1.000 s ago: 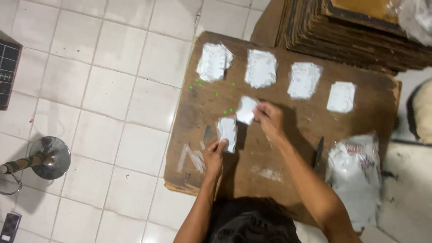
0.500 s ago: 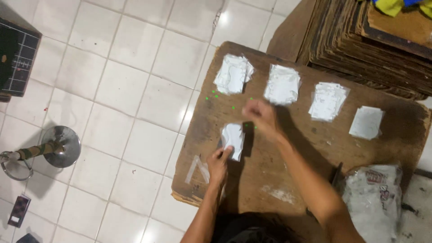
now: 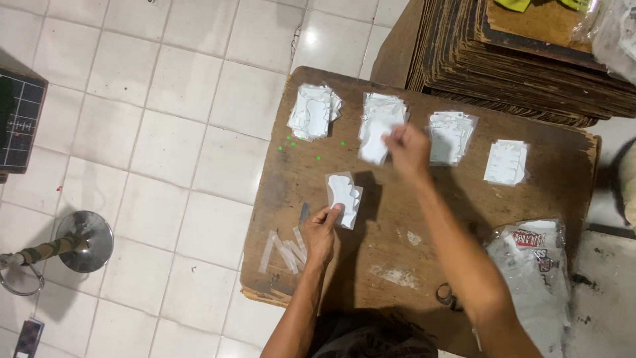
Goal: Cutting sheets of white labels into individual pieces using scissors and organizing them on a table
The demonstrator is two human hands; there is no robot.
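Note:
On a worn wooden board (image 3: pixel 397 265), my left hand (image 3: pixel 321 232) presses its fingertips on a small stack of white paper pieces (image 3: pixel 344 195). My right hand (image 3: pixel 407 147) is farther out and holds one white piece (image 3: pixel 374 142) over the second pile (image 3: pixel 383 113) in a far row. That row also has a pile at the left (image 3: pixel 313 111), another to the right (image 3: pixel 452 136) and a last one at the far right (image 3: pixel 507 161).
Stacked brown boards (image 3: pixel 530 59) rise beyond the board. A clear plastic bag with printed paper (image 3: pixel 533 278) lies at the right, scissors (image 3: pixel 447 295) by my right forearm. Clear strips (image 3: pixel 285 248) lie near the left edge. A metal stand base (image 3: pixel 83 242) sits on the tiled floor.
My right hand lifted a white piece from near the stack and carried it away to the second pile in the far row. My left hand stayed on the stack.

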